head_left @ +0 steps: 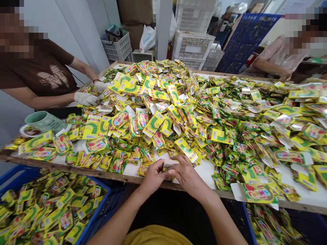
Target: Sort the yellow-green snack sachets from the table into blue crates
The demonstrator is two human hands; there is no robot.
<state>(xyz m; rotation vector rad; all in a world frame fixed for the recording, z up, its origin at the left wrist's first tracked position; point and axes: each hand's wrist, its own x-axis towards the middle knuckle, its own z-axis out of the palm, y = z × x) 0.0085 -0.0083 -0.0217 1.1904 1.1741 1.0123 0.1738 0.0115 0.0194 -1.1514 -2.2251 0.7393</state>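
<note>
At the near edge of the table, my left hand (153, 176) is closed, its fingers curled and its thumb pointing at the other hand. My right hand (186, 173) meets it there, with bent fingers closing in from the right. Whatever lies between the fingertips is mostly hidden. Small yellow candy packets (143, 169) lie beside and partly under my left hand. Just beyond my right hand lies a yellow-green printed box (186, 149). A large heap of flat yellow boxes (153, 122) and green-yellow packets (230, 163) covers the table ahead.
A blue crate (108, 192) full of filled boxes stands below left; another crate (249, 223) is below right. A green mug (44, 121) sits at the table's left end. A co-worker's gloved hand (87, 98) touches the heap; another person (278, 58) is at far right.
</note>
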